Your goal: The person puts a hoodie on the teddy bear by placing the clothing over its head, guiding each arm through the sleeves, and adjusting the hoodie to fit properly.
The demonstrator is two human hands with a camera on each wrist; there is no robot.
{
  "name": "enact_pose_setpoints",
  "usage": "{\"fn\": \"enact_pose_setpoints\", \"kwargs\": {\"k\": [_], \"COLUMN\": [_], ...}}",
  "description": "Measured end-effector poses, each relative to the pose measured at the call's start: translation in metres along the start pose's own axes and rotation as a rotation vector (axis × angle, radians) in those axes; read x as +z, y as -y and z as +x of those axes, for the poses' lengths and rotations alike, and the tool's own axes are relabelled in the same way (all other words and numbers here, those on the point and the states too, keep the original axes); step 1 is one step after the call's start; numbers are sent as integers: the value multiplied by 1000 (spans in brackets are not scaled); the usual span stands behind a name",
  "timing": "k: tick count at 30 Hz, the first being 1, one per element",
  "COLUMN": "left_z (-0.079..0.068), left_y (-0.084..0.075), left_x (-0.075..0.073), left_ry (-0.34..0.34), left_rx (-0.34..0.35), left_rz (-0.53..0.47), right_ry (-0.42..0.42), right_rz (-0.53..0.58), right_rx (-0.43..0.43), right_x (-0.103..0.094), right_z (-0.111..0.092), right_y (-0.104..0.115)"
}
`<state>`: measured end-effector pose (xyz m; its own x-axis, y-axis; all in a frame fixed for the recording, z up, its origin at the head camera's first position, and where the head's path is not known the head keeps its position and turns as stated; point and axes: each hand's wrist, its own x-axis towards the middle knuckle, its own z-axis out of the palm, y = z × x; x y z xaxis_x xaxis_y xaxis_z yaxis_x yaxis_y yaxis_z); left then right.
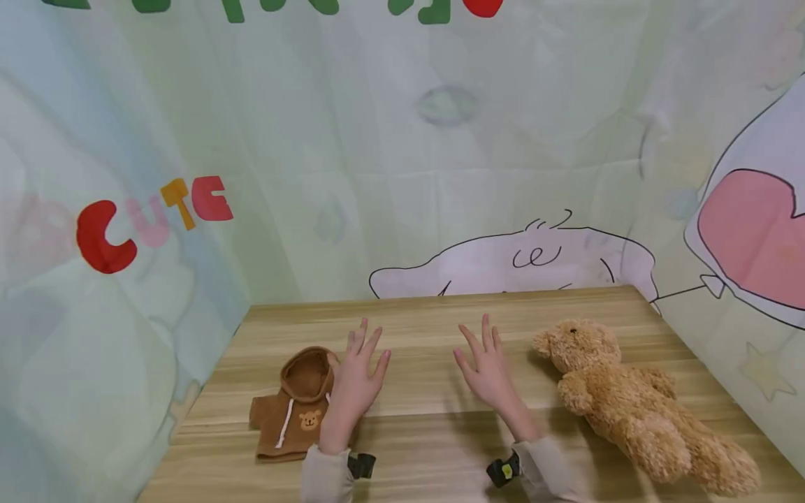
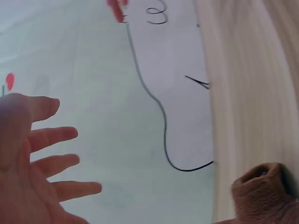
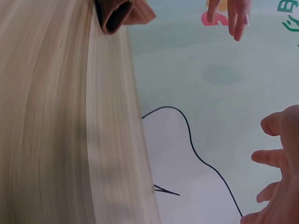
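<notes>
Both hands are raised over the wooden table with fingers spread and nothing in them. My left hand [image 1: 357, 381] overlaps the right side of a small brown hoodie [image 1: 283, 426] in the head view. The hoodie lies flat, hood toward the back, with white drawstrings and a bear face on its front; its right sleeve is hidden by my hand and wrist. My right hand [image 1: 489, 374] is to the right, nearest a curly tan teddy bear [image 1: 629, 412]. The bear lies on its back, head toward the back of the table. In the left wrist view, the left hand [image 2: 37, 163] has straight, parted fingers.
A wooden table [image 1: 415, 447] spans the front, its far edge against a printed cloth backdrop [image 1: 377, 140] with coloured letters and line drawings. The cloth also hangs along the left and right sides. Dark bands [image 1: 503, 469] circle both wrists.
</notes>
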<state>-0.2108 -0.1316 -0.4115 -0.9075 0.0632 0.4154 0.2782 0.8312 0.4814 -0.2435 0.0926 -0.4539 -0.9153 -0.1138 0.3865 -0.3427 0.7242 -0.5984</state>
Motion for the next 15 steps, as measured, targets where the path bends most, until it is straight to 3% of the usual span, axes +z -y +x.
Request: {"fn": "enact_pose_setpoints", "kwargs": {"k": [5, 9, 15], "left_z": [0, -2, -13], "left_y": [7, 15, 40], "left_x": [-19, -32, -48], "left_ry": [-79, -155, -185], "left_rx": [22, 55, 6], "left_rz": [-133, -194, -231], "right_ry": [-35, -15, 69], "right_rz": [218, 387, 588], "right_rx": [-9, 23, 119], "right_x": [11, 20, 38], "right_z": [5, 7, 5], "right_y": [11, 22, 35]}}
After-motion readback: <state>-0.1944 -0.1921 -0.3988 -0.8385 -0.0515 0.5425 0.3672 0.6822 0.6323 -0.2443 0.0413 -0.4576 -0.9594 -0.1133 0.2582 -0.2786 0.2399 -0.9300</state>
